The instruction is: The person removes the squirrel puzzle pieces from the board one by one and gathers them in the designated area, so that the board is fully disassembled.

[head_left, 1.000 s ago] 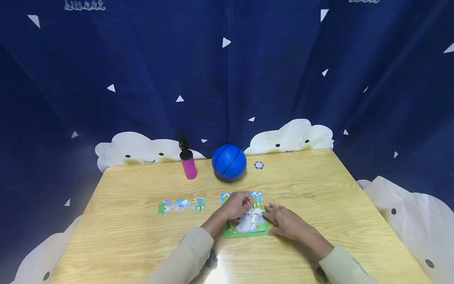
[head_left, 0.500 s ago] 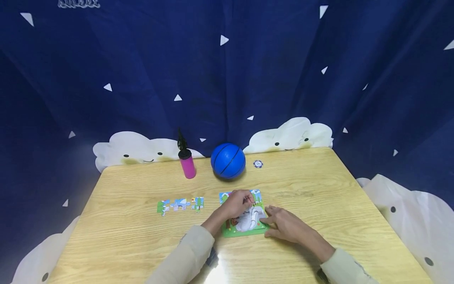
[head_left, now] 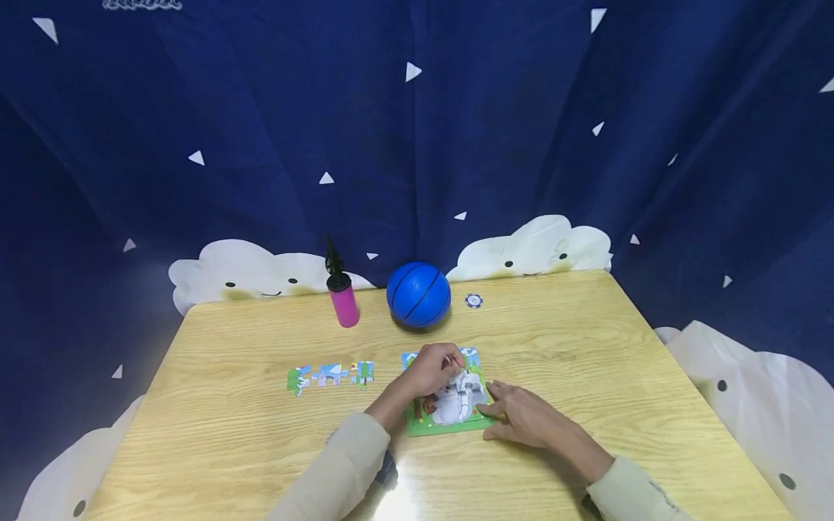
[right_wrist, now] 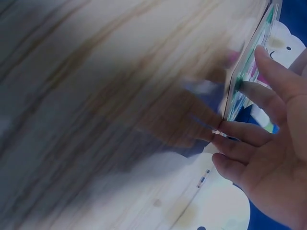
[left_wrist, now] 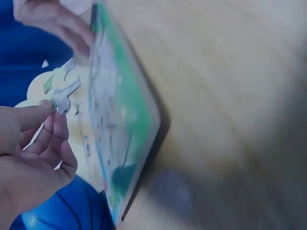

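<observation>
A jigsaw board (head_left: 449, 428) with a green border and a pale animal picture lies flat on the table in the head view. My left hand (head_left: 431, 370) is over its upper middle. Between thumb and finger it pinches a small jigsaw piece (left_wrist: 62, 96), seen above the board in the left wrist view; the other fingers curl loosely. My right hand (head_left: 521, 414) lies at the board's right side, fingers spread. In the right wrist view, fingertips (right_wrist: 228, 128) touch the board's edge, while the thumb reaches over its face. The left hand hides part of the picture.
Several loose jigsaw pieces (head_left: 330, 374) lie left of the board. Behind stand a pink pump (head_left: 344, 307) with a black top and a blue ball (head_left: 418, 295). A round chip (head_left: 473, 300) lies right of the ball. A dark blue curtain (head_left: 293, 108) hangs behind the table.
My right hand has shifted slightly toward the board's lower right side, fingers against the edge. The left hand has risen slightly over the picture with its piece. The view has tilted a little.
</observation>
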A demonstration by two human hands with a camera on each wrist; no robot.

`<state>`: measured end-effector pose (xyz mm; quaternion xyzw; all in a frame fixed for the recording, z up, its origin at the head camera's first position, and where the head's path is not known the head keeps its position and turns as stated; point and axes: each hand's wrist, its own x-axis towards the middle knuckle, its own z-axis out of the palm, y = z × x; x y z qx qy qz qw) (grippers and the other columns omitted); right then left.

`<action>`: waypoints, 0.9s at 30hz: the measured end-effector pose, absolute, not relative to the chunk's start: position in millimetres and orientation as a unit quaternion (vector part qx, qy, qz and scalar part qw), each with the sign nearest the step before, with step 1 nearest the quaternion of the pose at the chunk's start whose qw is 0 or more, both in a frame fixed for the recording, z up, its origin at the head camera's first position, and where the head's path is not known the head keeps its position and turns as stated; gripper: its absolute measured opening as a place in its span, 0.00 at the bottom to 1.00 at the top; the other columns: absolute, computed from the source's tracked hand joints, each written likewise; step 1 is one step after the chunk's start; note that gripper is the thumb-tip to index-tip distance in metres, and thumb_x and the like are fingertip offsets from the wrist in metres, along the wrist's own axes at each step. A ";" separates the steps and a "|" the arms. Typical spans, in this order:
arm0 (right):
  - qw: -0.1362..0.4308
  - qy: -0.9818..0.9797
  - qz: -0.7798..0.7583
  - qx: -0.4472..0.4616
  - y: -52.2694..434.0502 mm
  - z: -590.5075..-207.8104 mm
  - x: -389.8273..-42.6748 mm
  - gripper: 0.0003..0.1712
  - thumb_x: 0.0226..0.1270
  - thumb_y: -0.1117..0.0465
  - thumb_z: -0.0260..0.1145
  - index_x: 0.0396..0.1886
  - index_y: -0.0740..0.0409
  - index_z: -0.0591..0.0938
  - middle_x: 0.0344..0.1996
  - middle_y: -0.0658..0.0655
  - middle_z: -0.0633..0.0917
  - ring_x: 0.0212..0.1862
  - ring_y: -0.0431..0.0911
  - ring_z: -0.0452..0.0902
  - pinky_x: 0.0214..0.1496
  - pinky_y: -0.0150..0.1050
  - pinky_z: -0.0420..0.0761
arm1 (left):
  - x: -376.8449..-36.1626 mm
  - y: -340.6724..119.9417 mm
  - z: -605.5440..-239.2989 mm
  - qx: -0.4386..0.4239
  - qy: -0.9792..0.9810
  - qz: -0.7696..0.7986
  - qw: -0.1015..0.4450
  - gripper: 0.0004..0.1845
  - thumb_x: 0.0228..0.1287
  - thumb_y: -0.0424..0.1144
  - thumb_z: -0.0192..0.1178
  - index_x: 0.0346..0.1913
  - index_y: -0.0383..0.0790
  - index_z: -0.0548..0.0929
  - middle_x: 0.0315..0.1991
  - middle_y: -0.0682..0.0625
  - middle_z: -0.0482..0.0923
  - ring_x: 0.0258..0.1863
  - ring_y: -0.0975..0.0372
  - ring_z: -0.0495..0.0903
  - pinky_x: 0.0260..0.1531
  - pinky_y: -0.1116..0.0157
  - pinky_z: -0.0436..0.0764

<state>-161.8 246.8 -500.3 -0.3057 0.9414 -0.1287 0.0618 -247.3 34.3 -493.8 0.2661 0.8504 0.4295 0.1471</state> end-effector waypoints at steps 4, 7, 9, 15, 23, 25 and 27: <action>0.062 0.941 -0.124 -0.310 244.2 -500.9 -161.3 0.30 0.58 0.41 0.65 0.53 0.55 0.82 0.59 0.75 0.72 0.62 0.66 0.69 0.62 0.57 0.70 | -250.1 12.6 -489.5 0.267 0.846 0.440 0.136 0.03 0.65 0.29 0.56 0.36 0.37 0.80 0.32 0.49 0.79 0.31 0.63 0.74 0.30 0.72 0.74; 0.063 0.941 -0.122 -0.310 243.8 -500.9 -161.0 0.30 0.58 0.40 0.65 0.53 0.54 0.82 0.59 0.75 0.72 0.62 0.66 0.69 0.62 0.56 0.70 | -252.4 -10.0 -486.4 0.264 0.849 0.441 0.122 0.03 0.64 0.29 0.56 0.35 0.36 0.80 0.32 0.47 0.80 0.32 0.62 0.75 0.32 0.71 0.75; 0.062 0.941 -0.123 -0.310 244.0 -500.4 -161.1 0.30 0.58 0.40 0.64 0.53 0.54 0.82 0.59 0.75 0.72 0.62 0.66 0.69 0.62 0.56 0.70 | -253.9 -26.3 -484.1 0.256 0.855 0.436 0.115 0.02 0.64 0.29 0.57 0.36 0.35 0.80 0.33 0.47 0.80 0.33 0.62 0.75 0.33 0.70 0.75; 0.046 0.941 -0.122 -0.314 245.6 -500.8 -161.4 0.29 0.57 0.40 0.65 0.52 0.53 0.83 0.57 0.75 0.74 0.60 0.66 0.71 0.60 0.56 0.72 | -255.0 -72.7 -482.3 0.213 0.876 0.417 0.116 0.02 0.63 0.30 0.58 0.36 0.36 0.80 0.33 0.49 0.79 0.34 0.61 0.74 0.30 0.69 0.75; 0.047 0.939 -0.130 -0.314 246.6 -504.5 -160.8 0.30 0.57 0.39 0.65 0.51 0.55 0.83 0.63 0.74 0.69 0.62 0.67 0.68 0.61 0.58 0.70 | -244.5 -113.6 -487.3 0.223 0.882 0.392 0.139 0.04 0.62 0.26 0.58 0.34 0.35 0.81 0.30 0.49 0.79 0.29 0.61 0.75 0.27 0.71 0.74; 0.048 0.938 -0.132 -0.318 246.5 -504.8 -161.6 0.30 0.57 0.39 0.64 0.51 0.56 0.83 0.64 0.72 0.69 0.64 0.67 0.67 0.62 0.59 0.68 | -241.0 -120.5 -488.5 0.230 0.882 0.384 0.146 0.04 0.60 0.25 0.58 0.33 0.35 0.81 0.29 0.49 0.79 0.28 0.62 0.74 0.26 0.71 0.74; 0.044 0.936 -0.130 -0.324 246.4 -504.7 -162.1 0.31 0.57 0.39 0.64 0.51 0.56 0.83 0.63 0.70 0.70 0.63 0.66 0.68 0.62 0.58 0.69 | -238.1 -125.7 -489.6 0.234 0.884 0.376 0.149 0.04 0.60 0.25 0.59 0.32 0.35 0.81 0.28 0.49 0.79 0.29 0.63 0.74 0.27 0.72 0.74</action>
